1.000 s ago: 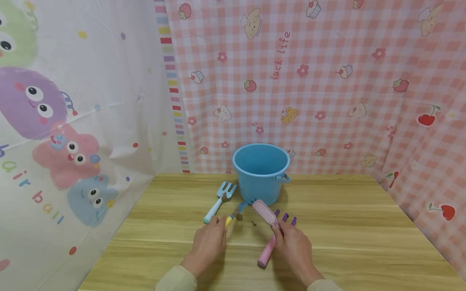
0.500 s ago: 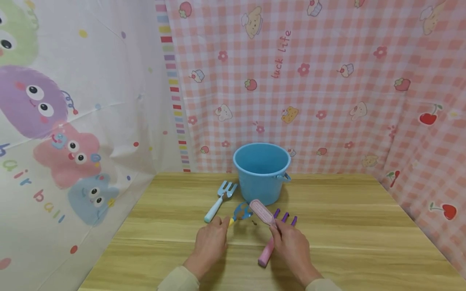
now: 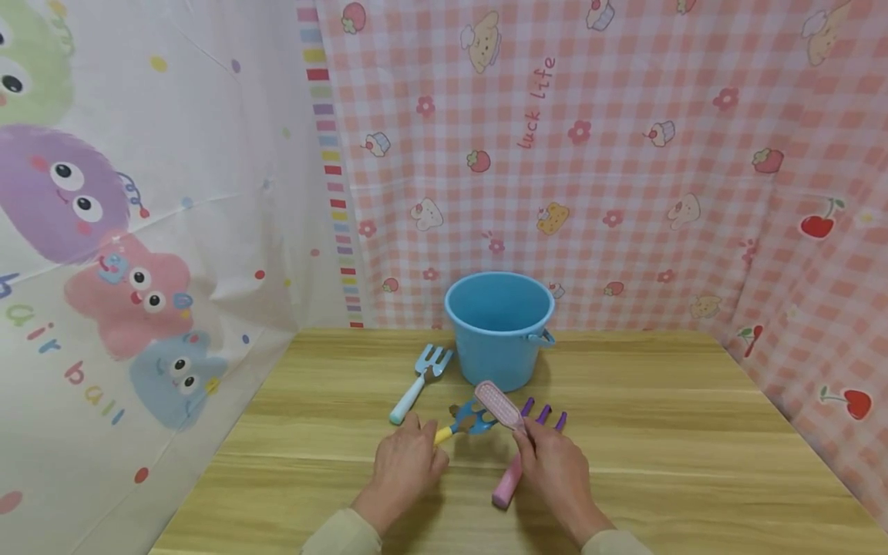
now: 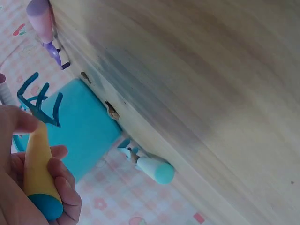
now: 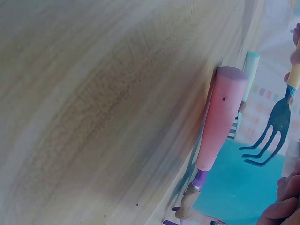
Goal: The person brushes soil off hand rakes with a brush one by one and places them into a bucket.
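Head view: my left hand (image 3: 405, 466) has its fingers wrapped round the yellow handle of a small blue rake (image 3: 477, 421), its tines in front of the bucket (image 3: 496, 361). My right hand (image 3: 558, 462) pinches a pale pink brush (image 3: 499, 405), whose head overlaps the tines from here; I can't tell whether they touch. Under that hand a pink-handled rake (image 3: 509, 484) lies on the surface (image 3: 666, 455), purple prongs pointing away from me. A light-blue fork (image 3: 415, 388) lies to the left of the bucket, which stands upright. From the left wrist, I see the blue rake raised off the surface, and a brown crumb (image 4: 112, 111) lying near the bucket's base.
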Available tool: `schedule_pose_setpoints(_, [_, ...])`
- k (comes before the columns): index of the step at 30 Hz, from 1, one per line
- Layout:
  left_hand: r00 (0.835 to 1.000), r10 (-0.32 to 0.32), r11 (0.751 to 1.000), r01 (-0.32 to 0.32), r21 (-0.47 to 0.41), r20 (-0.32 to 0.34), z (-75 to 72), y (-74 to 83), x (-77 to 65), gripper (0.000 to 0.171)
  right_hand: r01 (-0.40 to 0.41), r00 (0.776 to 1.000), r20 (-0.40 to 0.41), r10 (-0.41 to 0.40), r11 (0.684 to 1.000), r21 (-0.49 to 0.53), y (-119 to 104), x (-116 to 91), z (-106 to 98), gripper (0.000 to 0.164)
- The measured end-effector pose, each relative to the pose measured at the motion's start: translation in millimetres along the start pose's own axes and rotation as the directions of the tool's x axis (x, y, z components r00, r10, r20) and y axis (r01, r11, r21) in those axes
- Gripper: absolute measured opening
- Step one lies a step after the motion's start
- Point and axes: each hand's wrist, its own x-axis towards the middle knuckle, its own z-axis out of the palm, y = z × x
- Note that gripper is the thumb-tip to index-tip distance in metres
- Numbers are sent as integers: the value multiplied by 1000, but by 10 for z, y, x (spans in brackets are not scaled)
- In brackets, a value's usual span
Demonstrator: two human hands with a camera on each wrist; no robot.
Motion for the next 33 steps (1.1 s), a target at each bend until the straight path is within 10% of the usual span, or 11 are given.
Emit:
schedule_pose_setpoints(18, [988, 150, 964, -156, 213, 43, 18, -3, -44, 23, -28, 997, 79, 28, 1000, -7, -26, -3, 4, 17])
schedule_pose_setpoints(33, [973, 229, 957, -218, 193, -35, 41, -22, -52, 27, -19, 989, 147, 23, 999, -31, -2, -18, 38, 17])
